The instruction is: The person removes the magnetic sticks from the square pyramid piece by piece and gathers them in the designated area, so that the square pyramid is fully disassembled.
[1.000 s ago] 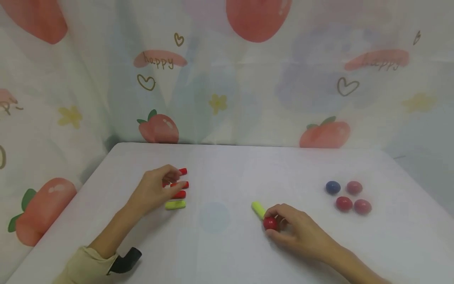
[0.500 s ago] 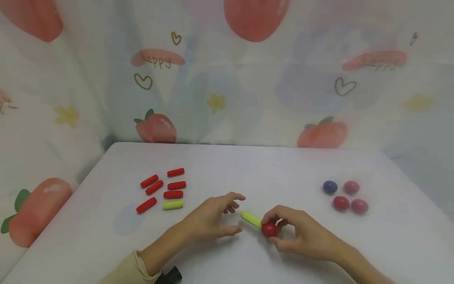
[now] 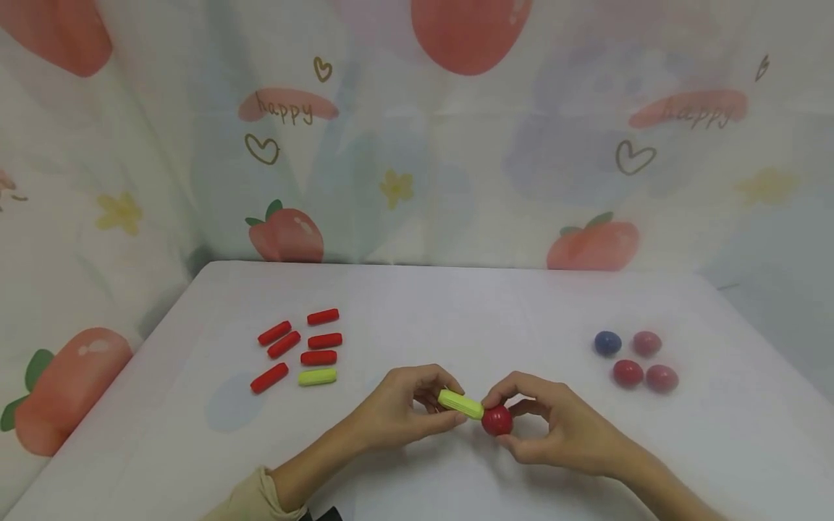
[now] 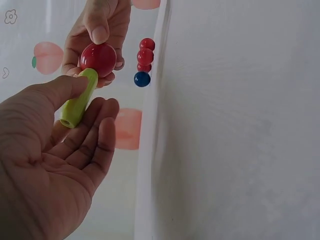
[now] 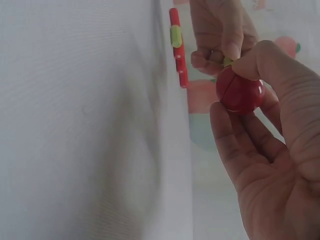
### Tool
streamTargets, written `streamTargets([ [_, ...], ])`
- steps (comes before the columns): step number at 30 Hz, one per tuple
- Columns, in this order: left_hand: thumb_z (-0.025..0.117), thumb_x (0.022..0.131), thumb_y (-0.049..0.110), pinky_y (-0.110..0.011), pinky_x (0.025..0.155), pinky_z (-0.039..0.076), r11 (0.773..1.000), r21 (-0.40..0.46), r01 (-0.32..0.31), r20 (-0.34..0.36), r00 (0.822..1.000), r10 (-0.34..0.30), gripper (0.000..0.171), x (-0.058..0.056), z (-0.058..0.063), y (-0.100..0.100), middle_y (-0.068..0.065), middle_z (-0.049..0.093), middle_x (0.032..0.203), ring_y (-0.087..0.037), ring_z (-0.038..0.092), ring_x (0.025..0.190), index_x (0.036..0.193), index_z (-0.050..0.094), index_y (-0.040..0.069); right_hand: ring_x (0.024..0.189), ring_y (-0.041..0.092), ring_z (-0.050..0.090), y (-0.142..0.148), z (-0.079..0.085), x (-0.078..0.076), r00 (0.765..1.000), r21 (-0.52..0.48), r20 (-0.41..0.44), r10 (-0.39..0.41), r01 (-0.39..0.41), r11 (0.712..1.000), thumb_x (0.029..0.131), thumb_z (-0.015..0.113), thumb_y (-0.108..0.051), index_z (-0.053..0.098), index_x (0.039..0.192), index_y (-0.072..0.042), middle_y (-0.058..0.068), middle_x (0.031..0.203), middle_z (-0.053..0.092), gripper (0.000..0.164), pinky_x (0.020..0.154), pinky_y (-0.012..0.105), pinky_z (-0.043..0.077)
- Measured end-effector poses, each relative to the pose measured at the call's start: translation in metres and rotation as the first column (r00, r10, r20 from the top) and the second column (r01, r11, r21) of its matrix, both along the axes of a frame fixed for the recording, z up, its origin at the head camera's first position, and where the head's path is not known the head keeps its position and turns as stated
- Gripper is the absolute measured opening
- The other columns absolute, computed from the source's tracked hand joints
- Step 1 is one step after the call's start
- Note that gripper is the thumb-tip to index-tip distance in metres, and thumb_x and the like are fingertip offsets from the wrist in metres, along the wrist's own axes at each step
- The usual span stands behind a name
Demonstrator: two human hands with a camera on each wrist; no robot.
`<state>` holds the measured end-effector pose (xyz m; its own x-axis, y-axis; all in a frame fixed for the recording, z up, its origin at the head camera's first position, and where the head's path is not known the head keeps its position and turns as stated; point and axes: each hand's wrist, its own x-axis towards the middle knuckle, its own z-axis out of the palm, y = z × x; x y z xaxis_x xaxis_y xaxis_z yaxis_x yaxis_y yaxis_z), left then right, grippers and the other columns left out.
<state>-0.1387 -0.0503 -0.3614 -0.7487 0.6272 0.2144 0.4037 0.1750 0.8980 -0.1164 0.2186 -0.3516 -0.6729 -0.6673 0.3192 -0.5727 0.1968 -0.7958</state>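
Observation:
In the head view my left hand (image 3: 410,405) pinches a short yellow-green stick (image 3: 460,404) between thumb and fingers. Its far end meets a shiny red ball (image 3: 497,420), which my right hand (image 3: 554,423) grips by thumb and fingertips. From the left wrist, the stick (image 4: 75,107) shows a hole in its near end, with the thumb lying along it. The red ball (image 5: 240,91) has a thin seam in the right wrist view, where most of the stick is hidden behind the fingers. Both hands work close over the white table.
On the left of the table (image 3: 404,311) lie several red sticks (image 3: 324,340) and one yellow-green stick (image 3: 317,377). Grouped at the right are a blue ball (image 3: 607,344) and several reddish balls (image 3: 628,373). A printed curtain (image 3: 443,166) hangs behind.
My left hand has moved right from the red sticks, reached the yellow-green stick open-fingered, and now pinches it. My right hand keeps the red ball while the stick has swung toward the left hand.

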Motion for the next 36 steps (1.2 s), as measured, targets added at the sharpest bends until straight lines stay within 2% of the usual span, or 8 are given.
streamTargets([
  [5, 0.082, 0.086, 0.008, -0.029, 0.075, 0.06, 0.998, 0.055, -0.022, -0.02, 1.0, 0.023, 0.025, 0.002, -0.001, 0.0, -0.001, 0.072, 0.094, -0.006, 0.064, 0.075, 0.107, 0.07, 0.01, 0.101, 0.017, 0.065, -0.001, -0.001, 0.001, 0.998, -0.009, 0.055, -0.031, 0.032, 0.999, 0.083, 0.081, 0.003, 0.063, 0.119, -0.016, -0.001, 0.113, 0.068, 0.044, 0.09, 0.032, 0.059],
  [10, 0.083, 0.086, 0.008, -0.03, 0.075, 0.06, 0.996, 0.075, -0.041, -0.026, 0.999, 0.043, 0.023, 0.004, -0.001, 0.0, -0.002, 0.072, 0.093, -0.006, 0.065, 0.074, 0.105, 0.071, 0.01, 0.102, 0.018, 0.065, -0.003, 0.0, 0.002, 0.993, -0.007, 0.096, -0.07, 0.071, 0.997, 0.081, 0.082, 0.003, 0.063, 0.118, -0.016, -0.001, 0.113, 0.067, 0.045, 0.09, 0.032, 0.059],
  [16, 0.082, 0.085, 0.006, -0.03, 0.072, 0.059, 0.995, 0.088, -0.052, -0.065, 0.996, 0.058, 0.021, 0.006, -0.001, 0.001, -0.002, 0.072, 0.09, -0.005, 0.063, 0.073, 0.103, 0.071, 0.008, 0.101, 0.016, 0.064, -0.005, -0.002, 0.003, 0.993, -0.02, 0.058, -0.099, 0.1, 0.995, 0.081, 0.082, 0.004, 0.063, 0.117, -0.015, -0.001, 0.111, 0.067, 0.046, 0.09, 0.031, 0.059],
  [22, 0.083, 0.085, 0.007, -0.022, 0.067, 0.055, 0.993, 0.049, -0.106, -0.053, 0.993, 0.108, 0.02, 0.009, 0.0, 0.004, 0.002, 0.071, 0.087, -0.003, 0.06, 0.07, 0.101, 0.071, 0.009, 0.101, 0.015, 0.063, -0.006, 0.0, 0.003, 0.996, -0.038, -0.007, -0.09, 0.089, 0.995, 0.083, 0.08, 0.004, 0.063, 0.119, -0.012, 0.003, 0.111, 0.066, 0.043, 0.089, 0.028, 0.058],
  [26, 0.083, 0.085, 0.007, -0.02, 0.065, 0.053, 0.983, -0.013, -0.185, -0.093, 0.979, 0.183, 0.02, 0.01, 0.0, 0.004, 0.004, 0.07, 0.084, -0.003, 0.058, 0.069, 0.099, 0.07, 0.009, 0.1, 0.015, 0.065, -0.009, 0.001, 0.006, 0.997, -0.051, 0.019, -0.073, 0.074, 0.996, 0.082, 0.08, 0.006, 0.063, 0.117, -0.012, 0.002, 0.111, 0.067, 0.043, 0.089, 0.028, 0.058],
  [30, 0.084, 0.084, 0.006, -0.021, 0.066, 0.055, 0.963, -0.04, -0.268, -0.159, 0.953, 0.259, 0.023, 0.009, 0.001, 0.001, 0.004, 0.07, 0.085, -0.003, 0.058, 0.07, 0.1, 0.067, 0.009, 0.1, 0.015, 0.066, -0.014, 0.004, 0.01, 0.999, -0.037, 0.021, -0.037, 0.038, 0.999, 0.082, 0.08, 0.005, 0.063, 0.117, -0.015, -0.001, 0.11, 0.068, 0.043, 0.088, 0.031, 0.059],
  [32, 0.083, 0.083, 0.005, -0.022, 0.067, 0.056, 0.958, -0.032, -0.286, -0.178, 0.945, 0.276, 0.025, 0.008, 0.002, -0.001, 0.004, 0.07, 0.086, -0.005, 0.059, 0.071, 0.1, 0.066, 0.009, 0.1, 0.014, 0.066, -0.015, 0.006, 0.011, 0.999, -0.023, -0.013, -0.047, 0.046, 0.999, 0.082, 0.081, 0.005, 0.062, 0.116, -0.016, -0.002, 0.11, 0.069, 0.045, 0.088, 0.031, 0.059],
  [36, 0.082, 0.084, 0.004, -0.023, 0.069, 0.056, 0.951, -0.016, -0.308, -0.189, 0.935, 0.299, 0.024, 0.006, 0.002, -0.006, 0.003, 0.071, 0.089, -0.007, 0.061, 0.073, 0.101, 0.065, 0.009, 0.099, 0.012, 0.065, -0.006, 0.009, 0.01, 0.991, 0.016, -0.047, -0.126, 0.127, 0.992, 0.08, 0.083, 0.003, 0.063, 0.115, -0.019, -0.005, 0.108, 0.069, 0.045, 0.086, 0.029, 0.059],
])
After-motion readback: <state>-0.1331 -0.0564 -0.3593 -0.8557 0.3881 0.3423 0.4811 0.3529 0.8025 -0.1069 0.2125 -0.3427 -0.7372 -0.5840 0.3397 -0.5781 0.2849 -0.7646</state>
